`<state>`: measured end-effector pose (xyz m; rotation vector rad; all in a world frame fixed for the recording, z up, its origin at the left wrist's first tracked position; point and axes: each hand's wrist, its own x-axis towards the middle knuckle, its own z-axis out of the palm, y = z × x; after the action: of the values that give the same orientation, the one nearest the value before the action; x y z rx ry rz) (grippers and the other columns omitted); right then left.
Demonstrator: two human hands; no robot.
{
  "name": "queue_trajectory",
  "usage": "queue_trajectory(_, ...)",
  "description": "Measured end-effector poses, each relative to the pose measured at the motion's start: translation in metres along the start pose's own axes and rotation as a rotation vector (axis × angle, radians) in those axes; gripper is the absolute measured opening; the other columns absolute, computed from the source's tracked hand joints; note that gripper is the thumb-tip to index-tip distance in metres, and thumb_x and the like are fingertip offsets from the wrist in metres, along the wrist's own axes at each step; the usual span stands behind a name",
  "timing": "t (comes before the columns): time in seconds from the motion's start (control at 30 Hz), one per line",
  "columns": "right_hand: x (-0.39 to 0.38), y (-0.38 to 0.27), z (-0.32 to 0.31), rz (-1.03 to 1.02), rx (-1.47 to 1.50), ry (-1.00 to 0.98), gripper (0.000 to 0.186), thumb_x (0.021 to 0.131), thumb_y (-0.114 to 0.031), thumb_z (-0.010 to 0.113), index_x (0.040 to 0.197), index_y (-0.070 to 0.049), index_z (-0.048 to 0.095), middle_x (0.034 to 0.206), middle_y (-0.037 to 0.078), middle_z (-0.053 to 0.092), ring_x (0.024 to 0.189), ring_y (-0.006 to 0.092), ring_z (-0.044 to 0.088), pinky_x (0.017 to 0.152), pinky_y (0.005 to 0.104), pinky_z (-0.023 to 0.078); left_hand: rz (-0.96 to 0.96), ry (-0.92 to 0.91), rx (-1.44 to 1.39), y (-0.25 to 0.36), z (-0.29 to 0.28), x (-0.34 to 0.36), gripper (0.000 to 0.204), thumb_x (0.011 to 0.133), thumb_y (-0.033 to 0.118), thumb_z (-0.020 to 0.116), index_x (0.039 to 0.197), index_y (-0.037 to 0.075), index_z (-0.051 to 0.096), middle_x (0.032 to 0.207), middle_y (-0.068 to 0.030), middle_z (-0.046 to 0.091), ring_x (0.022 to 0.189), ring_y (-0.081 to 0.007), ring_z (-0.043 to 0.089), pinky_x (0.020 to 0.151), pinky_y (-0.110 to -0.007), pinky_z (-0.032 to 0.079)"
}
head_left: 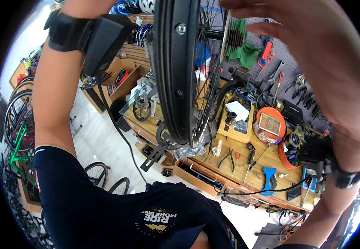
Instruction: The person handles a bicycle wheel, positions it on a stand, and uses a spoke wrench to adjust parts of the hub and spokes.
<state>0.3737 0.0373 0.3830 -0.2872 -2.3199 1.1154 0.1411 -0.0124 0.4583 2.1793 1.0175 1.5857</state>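
A bicycle wheel (173, 79) stands upright in front of me, its black rim bare of a tyre where it faces me. Its spokes (205, 54) and a stack of sprockets (235, 39) show to the right. My right hand (271, 18) is raised beside the hub and sprockets, slightly blurred, its visible fingers stretched and apart; no held thing shows in it. Of my left hand (90, 6), only the part by the wrist shows at the top edge, left of the wheel; its fingers are out of frame. Black devices (109, 43) are strapped to both wrists.
The wooden workbench (196, 157) carries pliers (228, 159), a screwdriver (250, 159), a blue tool (268, 180), an orange bowl (269, 112) and a yellow tray (234, 135). Tools hang on the pegboard (288, 50). A black cable (119, 133) hangs from my left wrist; bicycles (20, 137) stand left.
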Motion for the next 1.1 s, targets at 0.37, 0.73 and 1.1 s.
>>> queue_trajectory(0.37,0.103,-0.031,0.093,0.021,0.240,0.696,0.014,0.084,-0.011,0.062,0.081,0.002,0.064,0.065,0.002,0.057,0.055,0.0138,0.052,0.049,0.0308,0.041,-0.003,-0.048,0.054,-0.062,-0.011,0.041,0.024,0.089,0.022,0.064,0.089,-0.002,0.070,0.076,-0.0061,0.066,0.065,-0.0143,0.057,0.062,-0.031,0.047)
queue_trajectory(0.73,0.156,0.036,0.006,0.112,0.418,0.806,0.019,0.088,-0.007,0.059,0.070,-0.008,0.052,0.058,0.002,0.055,0.051,0.0143,0.053,0.058,0.0290,0.050,0.412,-0.289,0.405,-0.221,-0.063,0.010,0.051,0.099,0.044,0.052,0.123,-0.001,0.057,0.099,-0.0173,0.066,0.091,-0.0245,0.062,0.080,-0.034,0.051)
queue_trajectory(1.1,0.207,0.022,0.039,0.261,0.248,0.862,0.022,0.086,-0.007,0.058,0.067,-0.009,0.048,0.052,0.004,0.050,0.047,0.0162,0.052,0.065,0.0350,0.053,-0.456,-0.305,-0.214,-0.413,-0.113,-0.127,0.046,0.102,0.024,0.052,0.146,0.018,0.040,0.126,-0.0026,0.051,0.108,-0.0167,0.059,0.092,-0.031,0.049)
